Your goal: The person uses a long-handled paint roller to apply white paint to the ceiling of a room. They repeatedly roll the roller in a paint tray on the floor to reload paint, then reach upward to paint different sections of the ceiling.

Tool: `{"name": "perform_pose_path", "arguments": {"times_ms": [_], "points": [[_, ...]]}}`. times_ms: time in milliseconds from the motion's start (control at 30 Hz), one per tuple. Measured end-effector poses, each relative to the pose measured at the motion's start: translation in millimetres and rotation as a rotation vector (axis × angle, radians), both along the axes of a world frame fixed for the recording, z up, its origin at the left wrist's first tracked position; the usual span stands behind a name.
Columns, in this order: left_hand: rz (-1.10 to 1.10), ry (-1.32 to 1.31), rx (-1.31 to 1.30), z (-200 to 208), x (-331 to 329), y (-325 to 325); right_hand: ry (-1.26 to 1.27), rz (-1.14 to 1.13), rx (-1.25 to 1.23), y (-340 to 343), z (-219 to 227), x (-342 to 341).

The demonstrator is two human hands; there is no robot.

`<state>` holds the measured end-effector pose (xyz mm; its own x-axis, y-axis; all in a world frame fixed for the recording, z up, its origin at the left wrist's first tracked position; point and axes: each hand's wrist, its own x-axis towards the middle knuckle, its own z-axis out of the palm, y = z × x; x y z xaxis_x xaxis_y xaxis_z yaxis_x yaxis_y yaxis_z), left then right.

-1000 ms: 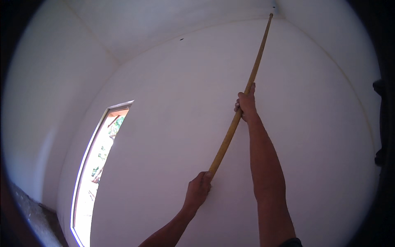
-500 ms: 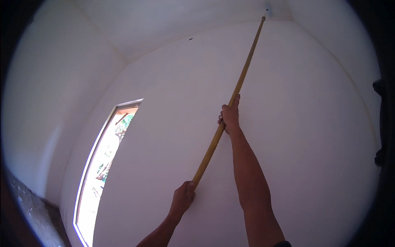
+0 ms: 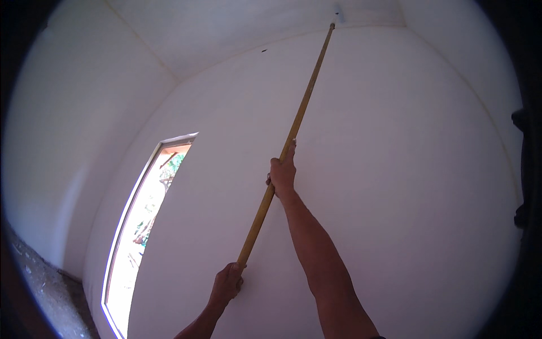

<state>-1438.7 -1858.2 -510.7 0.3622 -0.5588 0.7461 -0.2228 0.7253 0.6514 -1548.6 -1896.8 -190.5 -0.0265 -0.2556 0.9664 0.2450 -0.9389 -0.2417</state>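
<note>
Both of my hands grip a long yellowish-brown pole (image 3: 309, 93) that slants up to the right. My left hand (image 3: 227, 284) is closed around its lower end. Further up the shaft, my right hand (image 3: 283, 174) wraps round it, one finger lying along the pole. The pole's far end reaches the top of the white wall (image 3: 395, 169), by the ceiling (image 3: 220, 25). A pale bluish roller-like head (image 3: 341, 14) with a small dark spot beside it shows there, too small to make out surely.
A tall bright window (image 3: 118, 254) stands open to daylight and greenery at the left. Stained grey floor (image 3: 45, 288) shows at the lower left. A small dark mark (image 3: 263, 51) sits high near the ceiling line. Dark shapes (image 3: 522, 164) edge the right rim.
Both hands have moved left and down with the pole. Its tip has shifted left along the ceiling edge, and the grip of each hand stays closed.
</note>
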Motion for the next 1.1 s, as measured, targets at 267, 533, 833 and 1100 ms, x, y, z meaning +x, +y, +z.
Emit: {"name": "perform_pose_path", "arguments": {"times_ms": [267, 533, 833, 1100], "points": [[-0.049, -0.051, 0.008, -2, 12, 5, -0.026, -0.053, -0.023, 15, -9, -3], [-0.073, -0.159, -0.128, 2, 32, -22, -0.133, -0.029, -0.033, 0, -9, -12], [-0.112, -0.241, -0.191, 2, 46, -13, -0.186, 0.041, -0.09, 12, -16, -27], [-0.081, -0.189, -0.208, 0, 48, -29, -0.127, 0.082, -0.126, 5, -21, -24]]}}
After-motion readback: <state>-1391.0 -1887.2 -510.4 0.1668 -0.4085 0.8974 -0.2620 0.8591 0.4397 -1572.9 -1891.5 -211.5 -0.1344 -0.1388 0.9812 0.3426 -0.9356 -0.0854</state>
